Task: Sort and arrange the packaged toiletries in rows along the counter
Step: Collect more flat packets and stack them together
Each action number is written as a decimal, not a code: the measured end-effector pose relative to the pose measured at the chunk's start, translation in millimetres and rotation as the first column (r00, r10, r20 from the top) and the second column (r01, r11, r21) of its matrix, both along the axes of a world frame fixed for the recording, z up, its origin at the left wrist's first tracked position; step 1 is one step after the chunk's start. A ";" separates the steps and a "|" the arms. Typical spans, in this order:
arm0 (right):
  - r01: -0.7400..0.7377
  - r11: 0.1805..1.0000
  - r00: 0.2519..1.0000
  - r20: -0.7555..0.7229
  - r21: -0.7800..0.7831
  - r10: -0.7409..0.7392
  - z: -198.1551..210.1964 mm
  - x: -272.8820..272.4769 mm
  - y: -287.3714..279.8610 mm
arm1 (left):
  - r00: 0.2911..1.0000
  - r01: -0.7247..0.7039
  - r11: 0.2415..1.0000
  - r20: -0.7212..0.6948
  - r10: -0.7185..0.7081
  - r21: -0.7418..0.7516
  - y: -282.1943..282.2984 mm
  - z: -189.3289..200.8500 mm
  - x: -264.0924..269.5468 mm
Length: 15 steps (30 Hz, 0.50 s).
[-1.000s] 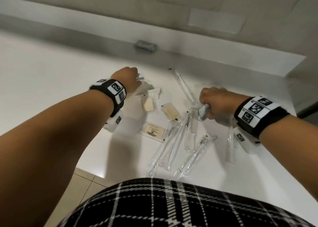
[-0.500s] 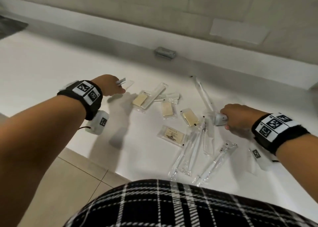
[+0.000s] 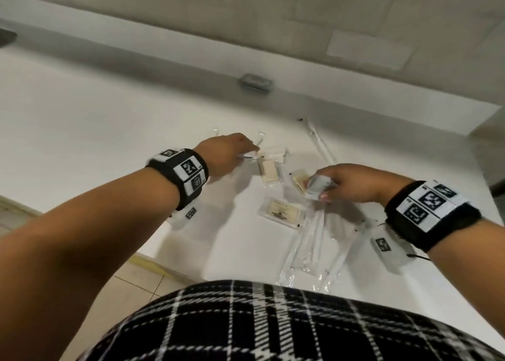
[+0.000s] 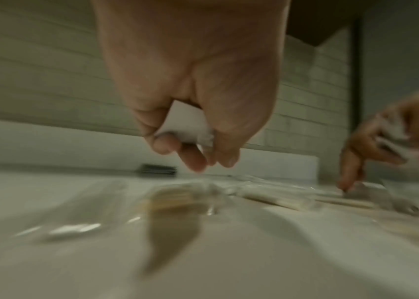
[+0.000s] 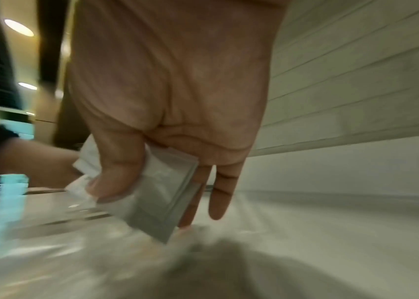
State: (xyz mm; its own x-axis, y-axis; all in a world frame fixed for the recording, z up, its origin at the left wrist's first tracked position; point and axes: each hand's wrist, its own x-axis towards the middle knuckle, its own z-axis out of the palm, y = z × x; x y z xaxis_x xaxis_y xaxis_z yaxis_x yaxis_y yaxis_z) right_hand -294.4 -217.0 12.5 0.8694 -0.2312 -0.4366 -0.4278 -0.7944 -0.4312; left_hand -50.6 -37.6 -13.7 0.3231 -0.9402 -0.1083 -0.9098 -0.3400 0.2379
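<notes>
On the white counter [image 3: 109, 131] lie packaged toiletries: a soap packet [image 3: 269, 170], a second soap packet [image 3: 298, 180], a labelled flat packet [image 3: 282, 213] and several long clear toothbrush packets [image 3: 318, 240]. My left hand [image 3: 252, 149] hovers over the back of the pile. In the left wrist view my left hand [image 4: 203, 161] pinches a small white packet [image 4: 190, 129] between thumb and fingers. My right hand [image 3: 325, 189] holds a thin stack of grey-white sachets [image 3: 318, 184] just above the second soap packet. The thumb presses the sachets [image 5: 162, 194] against the fingers.
One long packet [image 3: 319, 142] lies apart toward the back wall. A small grey fitting [image 3: 255, 83] sits where counter meets wall. The counter's front edge [image 3: 169, 262] runs close to my body, with tiled floor [image 3: 131, 287] below on the left.
My left hand has come back from the left to the soap packets, still pinching its small packet. My right hand has shifted left off the toothbrush packets with the sachets.
</notes>
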 end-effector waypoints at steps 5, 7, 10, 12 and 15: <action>0.007 0.969 0.989 -0.139 -0.246 -0.042 -7.9 15.2 20.1 | 0.986 0.036 0.960 0.147 -0.079 0.277 -21.6 -4.2 17.4; 0.081 0.933 0.985 -0.115 -0.349 -0.129 -6.9 6.5 6.9 | 0.978 -0.014 0.962 0.206 -0.044 0.272 -14.7 -0.5 32.1; 0.223 0.893 0.972 0.017 -0.392 -0.235 0.2 -12.2 -4.1 | 0.970 -0.049 0.980 0.245 0.001 0.191 -11.7 -2.2 43.0; 0.239 0.920 0.971 0.053 -0.311 -0.234 3.7 -21.2 -0.2 | 0.986 -0.071 0.994 0.159 0.057 0.087 -15.5 -7.3 39.1; 0.158 0.986 0.983 -0.085 -0.061 -0.163 0.1 -22.7 18.0 | 0.997 -0.044 0.995 0.067 0.038 0.093 -29.3 -20.1 24.7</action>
